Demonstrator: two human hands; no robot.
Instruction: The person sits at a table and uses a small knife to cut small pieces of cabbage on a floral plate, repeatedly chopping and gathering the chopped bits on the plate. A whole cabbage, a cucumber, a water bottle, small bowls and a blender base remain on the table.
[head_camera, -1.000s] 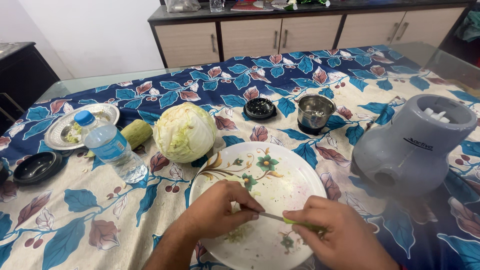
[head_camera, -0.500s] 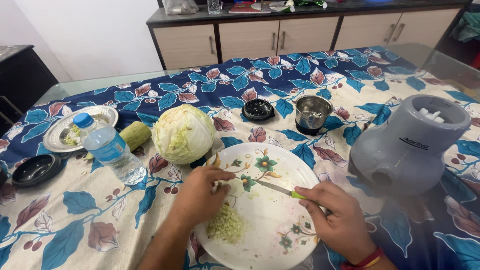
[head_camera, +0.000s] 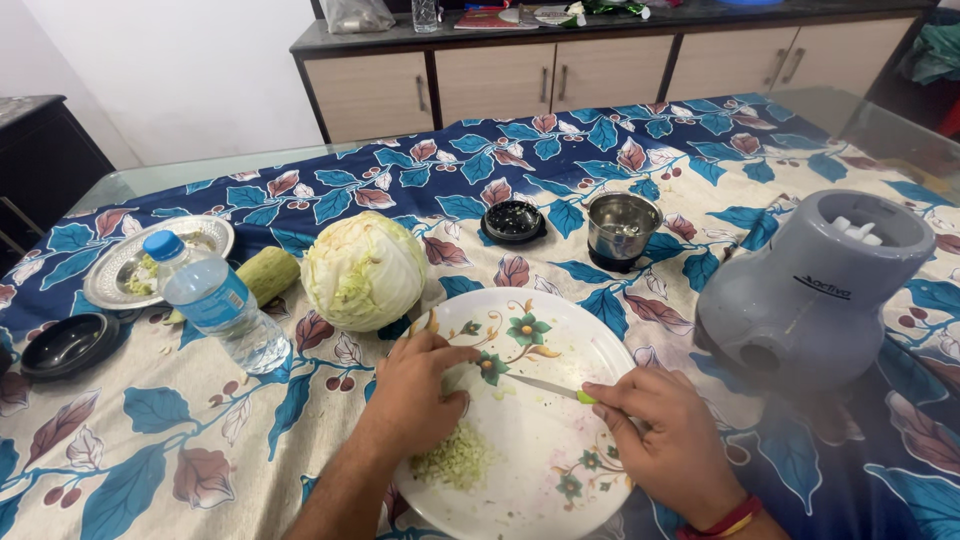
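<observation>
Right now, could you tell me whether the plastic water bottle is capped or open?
Capped: the water bottle stands upright with its blue cap on.

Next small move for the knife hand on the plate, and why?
Probably sweep the blade toward the chopped pile. The right hand holds the knife flat over the plate, the left hand rests beside it, and loose green bits lie scattered between blade and pile.

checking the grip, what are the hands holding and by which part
The right hand holds a knife by its green handle; the left hand holds nothing clearly.
</observation>
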